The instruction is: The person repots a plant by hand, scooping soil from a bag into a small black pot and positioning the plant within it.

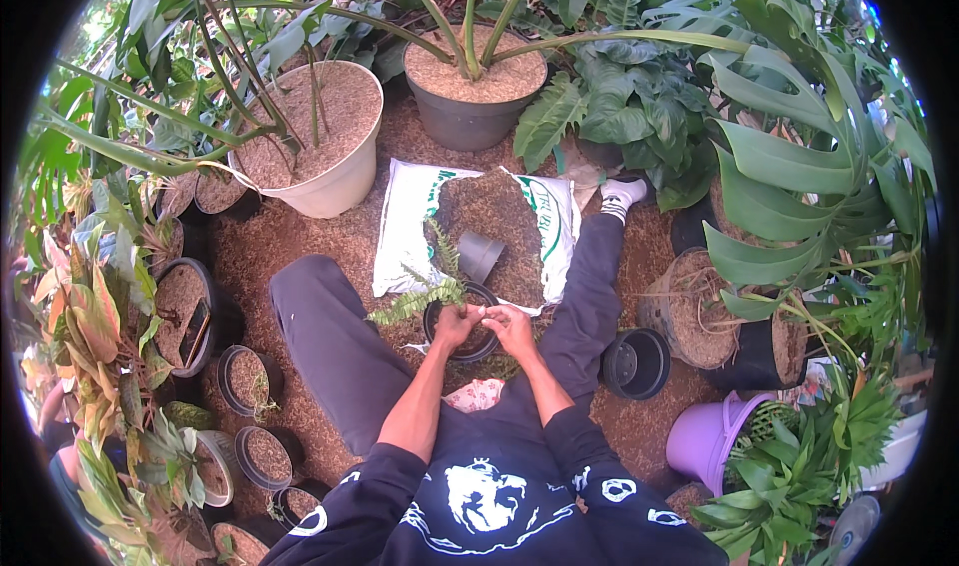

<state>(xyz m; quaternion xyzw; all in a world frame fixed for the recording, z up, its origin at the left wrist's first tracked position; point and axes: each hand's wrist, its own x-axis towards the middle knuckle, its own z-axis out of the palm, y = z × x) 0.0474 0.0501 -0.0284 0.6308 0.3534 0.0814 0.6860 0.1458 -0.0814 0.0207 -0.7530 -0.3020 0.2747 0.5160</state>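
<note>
Over a round black pot (486,345) between my legs, my left hand (458,324) and my right hand (511,330) meet with fingers pinched. Whatever is between the fingertips is too small to make out. Green fern fronds (420,302) spread out to the left of my left hand and over the pot's rim. Just beyond, a small dark grey pot (479,256) lies tipped on its side on dark, loose potting mix (499,206). That mix fills a torn white and green sack (398,228) lying flat in front of me.
A big white pot (340,181) and a dark grey pot (470,116) with tall plants stand beyond the sack. At right are an empty black pot (636,364) and a purple bucket (704,441). Several small soil-filled pots line the left, with a phone-like dark object (195,332) in one.
</note>
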